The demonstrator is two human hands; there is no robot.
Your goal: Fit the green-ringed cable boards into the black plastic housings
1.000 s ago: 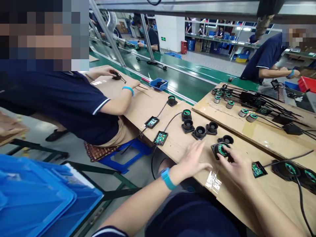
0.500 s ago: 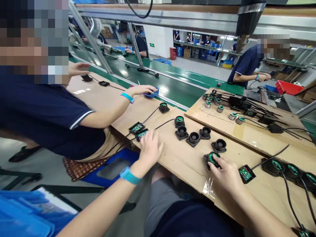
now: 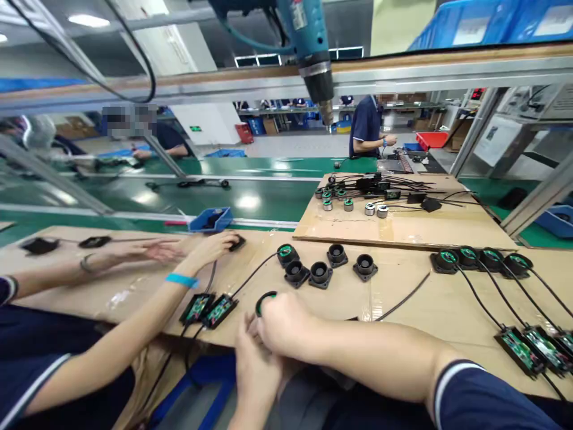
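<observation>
My right hand [image 3: 289,325] is closed around a black round housing [image 3: 265,303] with a green ring inside, just above the table's front edge. Tucked under and against it, my left hand [image 3: 257,361] has its fingers curled; what they pinch is hidden. Behind my hands stand several empty black square-flanged housings [image 3: 320,273]. Beside them, one housing with a green board [image 3: 286,254] is wired by a cable to an open black case with a circuit board [image 3: 219,310]. A second open case [image 3: 197,307] lies alongside.
At my left, a co-worker's hand [image 3: 219,248] holds a black part near a blue bin [image 3: 211,220]. Wired housings [image 3: 468,258] and open cases [image 3: 521,349] line the right. A raised cardboard sheet [image 3: 403,230] carries cabled parts. A power drill [image 3: 313,54] hangs overhead.
My right hand has lifted the housing and brought it left to my left hand. My left hand has left the open case. The view has swung right.
</observation>
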